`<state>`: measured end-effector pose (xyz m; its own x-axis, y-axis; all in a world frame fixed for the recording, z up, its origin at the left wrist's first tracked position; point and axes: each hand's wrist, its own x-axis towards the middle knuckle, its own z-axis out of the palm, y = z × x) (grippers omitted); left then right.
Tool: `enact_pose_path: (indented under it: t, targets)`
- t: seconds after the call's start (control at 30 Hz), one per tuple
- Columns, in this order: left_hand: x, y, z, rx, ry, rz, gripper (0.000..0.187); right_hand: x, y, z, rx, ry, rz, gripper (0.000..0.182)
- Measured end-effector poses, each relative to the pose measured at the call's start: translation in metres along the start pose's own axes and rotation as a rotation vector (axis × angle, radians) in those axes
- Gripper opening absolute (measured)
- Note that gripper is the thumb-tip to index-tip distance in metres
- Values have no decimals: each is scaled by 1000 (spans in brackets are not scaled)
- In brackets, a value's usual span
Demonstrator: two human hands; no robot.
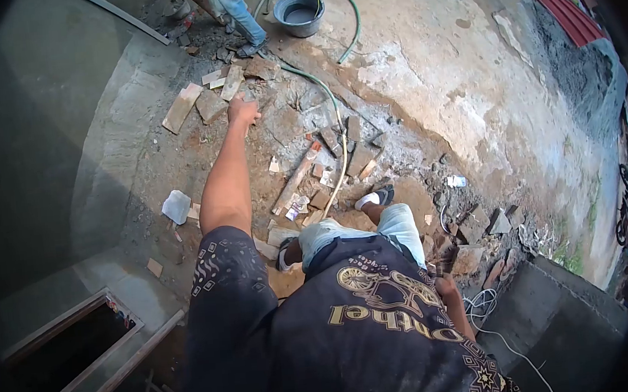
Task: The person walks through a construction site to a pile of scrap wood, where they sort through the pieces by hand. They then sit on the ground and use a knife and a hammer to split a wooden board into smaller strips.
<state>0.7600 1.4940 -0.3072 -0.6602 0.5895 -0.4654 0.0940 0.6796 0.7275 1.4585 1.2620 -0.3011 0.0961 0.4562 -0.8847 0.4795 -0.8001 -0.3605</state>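
My left hand (pixel 242 111) is stretched far forward over a patch of rubble, fingers slightly apart, with nothing visible in it. It hovers just short of several flat broken brick pieces (pixel 210 104), the nearest objects. My right hand (pixel 446 287) hangs low by my side, next to a dark chunk of rubble (pixel 440 256) and the top of a concrete wall (pixel 555 309). Its fingers are hidden, so I cannot tell whether it holds anything. My feet, in sandals (pixel 378 198), stand among brick fragments.
Another person's legs in jeans (pixel 238 12) stand at the top beside a grey bucket (pixel 299 12). A green hose (pixel 336 112) snakes across the ground. A white cable (pixel 494 329) lies by the wall. A framed dark opening (pixel 74 351) sits lower left. Red corrugated sheet (pixel 571 18) lies upper right.
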Motion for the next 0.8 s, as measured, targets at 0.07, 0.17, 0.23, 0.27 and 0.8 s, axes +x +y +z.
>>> enact_pose_path:
  t: [0.07,0.17,0.23,0.27,0.8]
  targets:
    - [-18,-6,47,-73,-84,-16,55,27,-43,-44,99,10,174,13]
    - [-77,-46,134,34,-394,36,52,54,-129,-121,103,120,134,13]
    - [-123,-100,182,112,-516,-8,50,65,-178,-162,143,183,16,17]
    - [-158,-107,194,156,-496,-18,44,86,-186,-183,124,213,-37,16]
    - [142,250,403,-256,-413,-86,43,207,-286,-208,117,66,-46,11]
